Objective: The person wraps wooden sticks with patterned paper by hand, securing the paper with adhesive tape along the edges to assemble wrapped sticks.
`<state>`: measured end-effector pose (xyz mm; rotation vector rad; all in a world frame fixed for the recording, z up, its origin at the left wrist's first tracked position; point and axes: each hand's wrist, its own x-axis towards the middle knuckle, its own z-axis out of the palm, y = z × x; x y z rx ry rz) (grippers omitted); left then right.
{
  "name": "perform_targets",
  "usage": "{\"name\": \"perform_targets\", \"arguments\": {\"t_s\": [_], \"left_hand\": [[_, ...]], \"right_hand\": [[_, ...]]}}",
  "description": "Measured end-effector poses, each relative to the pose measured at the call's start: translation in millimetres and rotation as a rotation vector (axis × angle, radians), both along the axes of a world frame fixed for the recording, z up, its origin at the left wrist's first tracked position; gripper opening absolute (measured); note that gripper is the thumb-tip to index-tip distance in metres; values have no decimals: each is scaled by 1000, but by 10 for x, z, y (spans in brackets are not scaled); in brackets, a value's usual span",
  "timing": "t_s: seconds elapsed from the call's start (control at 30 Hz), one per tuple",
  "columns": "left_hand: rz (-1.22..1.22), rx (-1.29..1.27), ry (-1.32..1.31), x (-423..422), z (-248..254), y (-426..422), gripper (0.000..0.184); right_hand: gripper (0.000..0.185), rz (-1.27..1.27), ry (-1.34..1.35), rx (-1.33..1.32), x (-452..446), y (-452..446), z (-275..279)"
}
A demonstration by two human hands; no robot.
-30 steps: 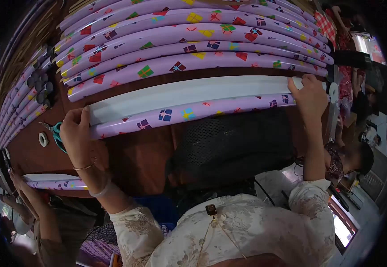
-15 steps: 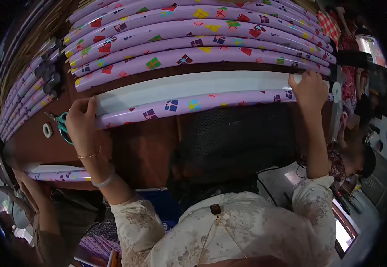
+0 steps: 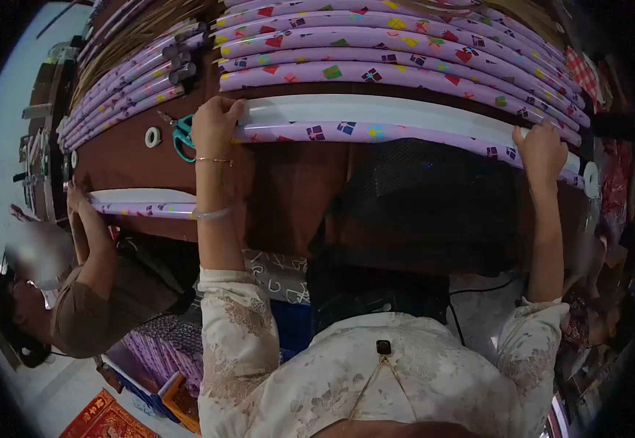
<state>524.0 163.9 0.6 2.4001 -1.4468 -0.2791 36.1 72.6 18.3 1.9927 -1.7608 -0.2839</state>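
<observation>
A roll of purple gift-print wrapping paper (image 3: 405,134) lies across the brown table in front of me, its white inner side showing along the far edge. At the roll's left end, my left hand (image 3: 215,131) is closed, thumb and fingers pinching the paper. My right hand (image 3: 542,155) grips the same roll near its right end, fingers curled over it. Green-handled scissors (image 3: 184,139) lie just left of my left hand, and a white tape roll (image 3: 153,136) is beside them. Another tape roll (image 3: 590,175) stands beyond the right end of the paper.
Several finished purple rolls (image 3: 405,69) lie side by side at the back of the brown table (image 3: 281,182). More rolls (image 3: 135,84) are stacked at the back left. On my left a co-worker's hand (image 3: 76,201) touches another partly rolled sheet (image 3: 142,204).
My view has swung left, so the table and both hands appear farther right, and more of the co-worker shows. Both hands keep their hold on the roll's ends.
</observation>
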Motion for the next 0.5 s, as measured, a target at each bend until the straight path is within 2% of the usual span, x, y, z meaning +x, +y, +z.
{"name": "perform_targets", "arguments": {"t_s": [0.17, 0.2, 0.43, 0.5], "left_hand": [[-6, 98, -95, -50, 110, -67, 29], [-68, 29, -126, -4, 45, -66, 36], [-58, 139, -191, -40, 142, -153, 36], [7, 268, -179, -44, 151, -194, 28]], "right_hand": [[36, 37, -55, -36, -45, -9, -46], [36, 39, -60, -37, -50, -9, -50], [33, 11, -114, -5, -59, -8, -79], [34, 16, -124, -13, -46, 2, -62]]}}
